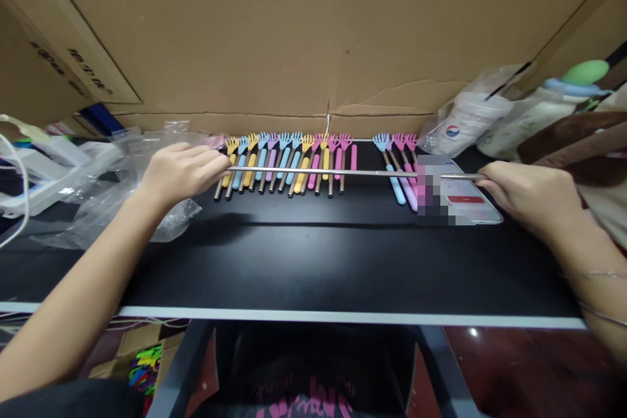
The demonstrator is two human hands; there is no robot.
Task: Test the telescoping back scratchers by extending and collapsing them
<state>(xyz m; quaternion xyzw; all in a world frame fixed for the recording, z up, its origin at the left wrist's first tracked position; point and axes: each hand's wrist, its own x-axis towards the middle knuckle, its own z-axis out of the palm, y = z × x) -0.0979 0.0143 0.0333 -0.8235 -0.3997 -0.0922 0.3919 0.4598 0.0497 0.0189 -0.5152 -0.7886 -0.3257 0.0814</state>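
I hold a long thin metal rod [353, 173] stretched out level between both hands, above the black table [313, 261]. My left hand [179, 173] pinches its left end, my right hand [529, 192] pinches its right end. Under the rod lies a row of several small back scratchers [287, 163] with yellow, blue, purple and pink claw heads and grips. A smaller group of blue and pink back scratchers [399, 166] lies to the right, apart from the row. The left end of the rod is hidden by my fingers.
A phone [460, 199] lies on the table under the rod near my right hand. Crumpled clear plastic bags [122, 196] lie at the left. A cardboard wall [313, 32] closes the back. A plastic cup in a bag [465, 121] and a bottle [543, 111] stand at the right.
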